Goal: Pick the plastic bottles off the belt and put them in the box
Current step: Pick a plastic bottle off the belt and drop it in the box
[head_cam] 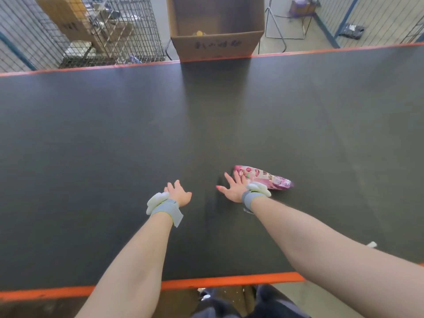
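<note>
Right hand point(234, 188): fingers spread straight, reaching over the pink bottle point(263, 177) lying on its side on the belt point(206, 122); contact cannot be confirmed. Left hand point(179, 193): fingers relaxed, holding nothing. Cardboard box point(218, 44) stands beyond the belt's far edge.

Box point(215, 45) scrawl, bottle point(263, 177) label print: both unreadable

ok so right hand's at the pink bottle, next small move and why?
Probably curl the right hand around the pink bottle: it lies on its side on the belt, fingers spread open beside it, nothing held. The box sits beyond the far edge.
</note>
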Tool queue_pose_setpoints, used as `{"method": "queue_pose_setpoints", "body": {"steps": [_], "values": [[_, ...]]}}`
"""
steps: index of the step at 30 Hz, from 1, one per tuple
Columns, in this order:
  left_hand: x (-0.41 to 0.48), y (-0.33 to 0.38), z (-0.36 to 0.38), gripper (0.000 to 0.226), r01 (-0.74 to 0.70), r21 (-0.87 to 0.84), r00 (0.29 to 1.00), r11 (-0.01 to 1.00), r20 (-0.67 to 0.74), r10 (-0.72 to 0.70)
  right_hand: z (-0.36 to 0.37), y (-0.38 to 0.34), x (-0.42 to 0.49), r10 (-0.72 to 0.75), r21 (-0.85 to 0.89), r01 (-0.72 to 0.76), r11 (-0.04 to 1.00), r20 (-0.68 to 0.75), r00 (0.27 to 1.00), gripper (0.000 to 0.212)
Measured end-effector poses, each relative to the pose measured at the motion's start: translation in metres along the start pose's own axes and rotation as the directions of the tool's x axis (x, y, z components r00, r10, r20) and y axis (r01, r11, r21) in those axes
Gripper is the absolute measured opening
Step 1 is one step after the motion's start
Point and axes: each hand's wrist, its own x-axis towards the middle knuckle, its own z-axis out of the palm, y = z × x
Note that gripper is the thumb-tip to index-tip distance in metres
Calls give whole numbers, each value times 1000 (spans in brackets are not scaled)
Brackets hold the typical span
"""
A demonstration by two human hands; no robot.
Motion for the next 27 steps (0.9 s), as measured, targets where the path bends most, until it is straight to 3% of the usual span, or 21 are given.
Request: {"method": "queue_pose_setpoints", "body": {"steps": [4,9,18,23,27], "values": [[1,-7,-1,74,-3,-48,1000,999,-17,2,-14,-27,-4,-112,0,112,994,-76,991,72],[5,-22,-10,75,-18,-39,998,999,-66,16,-11,-50,-1,-179,-51,178,983,-24,983,75],[-2,-63,3,70,46,41,999,998,-16,-46,16,-48,0,-77,-205,90,975,72,994,79],[-4,-57,3,60,-2,-29,999,1000,46,3,23,-46,3,-56,-243,72,967,69,996,78],[-2,-46,1,56,-56,-68,998,996,-39,54,14,-52,2,-85,-204,95,974,56,995,78]]}}
